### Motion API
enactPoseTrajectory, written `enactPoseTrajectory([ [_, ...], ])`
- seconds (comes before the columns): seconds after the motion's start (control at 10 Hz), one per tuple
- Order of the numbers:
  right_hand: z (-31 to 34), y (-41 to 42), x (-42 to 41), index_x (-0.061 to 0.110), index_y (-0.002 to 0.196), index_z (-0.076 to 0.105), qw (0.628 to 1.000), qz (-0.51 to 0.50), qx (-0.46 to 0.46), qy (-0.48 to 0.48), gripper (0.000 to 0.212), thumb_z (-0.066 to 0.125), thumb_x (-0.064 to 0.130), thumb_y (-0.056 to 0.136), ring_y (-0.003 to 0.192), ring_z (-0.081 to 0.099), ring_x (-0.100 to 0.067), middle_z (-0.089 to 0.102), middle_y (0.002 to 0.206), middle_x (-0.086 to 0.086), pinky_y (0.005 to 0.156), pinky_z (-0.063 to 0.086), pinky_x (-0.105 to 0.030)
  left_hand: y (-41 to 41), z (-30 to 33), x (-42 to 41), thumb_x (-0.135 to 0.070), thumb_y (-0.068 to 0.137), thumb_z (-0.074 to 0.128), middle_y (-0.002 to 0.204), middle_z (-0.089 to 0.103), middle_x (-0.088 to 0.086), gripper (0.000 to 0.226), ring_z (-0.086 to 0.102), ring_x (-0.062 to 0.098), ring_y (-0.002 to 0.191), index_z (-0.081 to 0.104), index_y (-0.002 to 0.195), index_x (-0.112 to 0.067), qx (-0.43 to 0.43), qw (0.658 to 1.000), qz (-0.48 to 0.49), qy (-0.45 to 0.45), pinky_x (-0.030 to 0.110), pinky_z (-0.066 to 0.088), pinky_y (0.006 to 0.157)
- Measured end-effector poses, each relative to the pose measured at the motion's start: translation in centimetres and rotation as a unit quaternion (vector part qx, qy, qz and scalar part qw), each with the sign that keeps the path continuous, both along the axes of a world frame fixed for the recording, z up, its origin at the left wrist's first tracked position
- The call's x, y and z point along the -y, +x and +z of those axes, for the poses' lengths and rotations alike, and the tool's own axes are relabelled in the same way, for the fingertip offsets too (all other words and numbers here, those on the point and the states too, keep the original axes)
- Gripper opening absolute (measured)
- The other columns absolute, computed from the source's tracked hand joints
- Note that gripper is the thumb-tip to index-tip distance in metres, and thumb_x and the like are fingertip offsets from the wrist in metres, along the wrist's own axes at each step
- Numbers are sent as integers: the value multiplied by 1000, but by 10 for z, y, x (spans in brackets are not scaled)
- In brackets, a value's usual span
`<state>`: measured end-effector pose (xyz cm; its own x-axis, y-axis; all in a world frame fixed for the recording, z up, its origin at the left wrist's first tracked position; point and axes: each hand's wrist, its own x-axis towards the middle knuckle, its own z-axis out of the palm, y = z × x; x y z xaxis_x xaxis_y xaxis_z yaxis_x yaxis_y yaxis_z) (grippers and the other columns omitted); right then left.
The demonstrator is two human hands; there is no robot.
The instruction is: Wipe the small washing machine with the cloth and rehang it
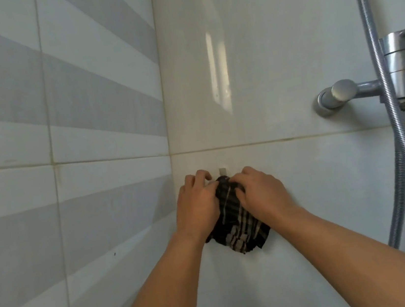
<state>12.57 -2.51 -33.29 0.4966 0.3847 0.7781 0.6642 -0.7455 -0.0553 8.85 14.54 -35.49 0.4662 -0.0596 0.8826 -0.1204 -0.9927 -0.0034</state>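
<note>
A dark cloth (237, 228) with pale stripes hangs bunched against the white tiled wall, its top right at a small white wall hook (222, 171). My left hand (197, 203) grips the cloth's upper left side. My right hand (260, 192) grips its upper right side, fingers pressed into the top by the hook. Whether the cloth rests on the hook is hidden by my fingers. The washing machine is out of view.
A chrome shower mixer tap (401, 70) juts from the wall at the right, with a metal shower hose (399, 153) looping down beside it. A grey and white striped tiled wall (66, 145) meets the white wall in a corner just left of the hook.
</note>
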Motion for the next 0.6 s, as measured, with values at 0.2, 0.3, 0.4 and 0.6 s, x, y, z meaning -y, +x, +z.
enactPoseTrajectory([
  [0.2, -12, -21, -11, 28, 133, 63, 990, 32, -118, 64, 38, 46, 28, 100, 94, 63, -18, 63, 107, 2, 80, 56, -40, -27, -10, 29, -12, 99, 42, 121, 69, -6, 45, 66, 14, 108, 66, 127, -37, -110, 887, -222, -390, 30, 55, 94],
  [0.3, -15, -35, -1, 33, 154, 37, 990, -30, -133, -26, 57, 45, 34, 97, 111, 56, -25, 58, 126, -2, 92, 51, -45, -56, -15, 33, -18, 103, 45, 142, 58, -15, 52, 56, -4, 121, 44, 151, -39, -138, 835, -275, -457, 17, 44, 102],
  [0.4, -18, -60, 13, 32, 159, 21, 983, -86, -140, -78, 66, 43, 38, 97, 127, 43, -29, 44, 144, -5, 101, 41, -49, -91, -31, 38, -19, 104, 50, 126, 53, -36, 46, 50, -29, 105, 47, 134, -53, -104, 858, -281, -418, -2, 38, 87],
  [0.6, -27, -173, 86, 43, 154, 28, 978, 46, -196, 51, 64, 56, 37, 96, 134, 40, -14, 41, 145, 9, 110, 39, -36, -191, -97, 58, -27, 98, 65, 143, 56, -13, 36, 53, 6, 127, 62, 133, -37, -171, 812, -260, -493, 32, 38, 114],
])
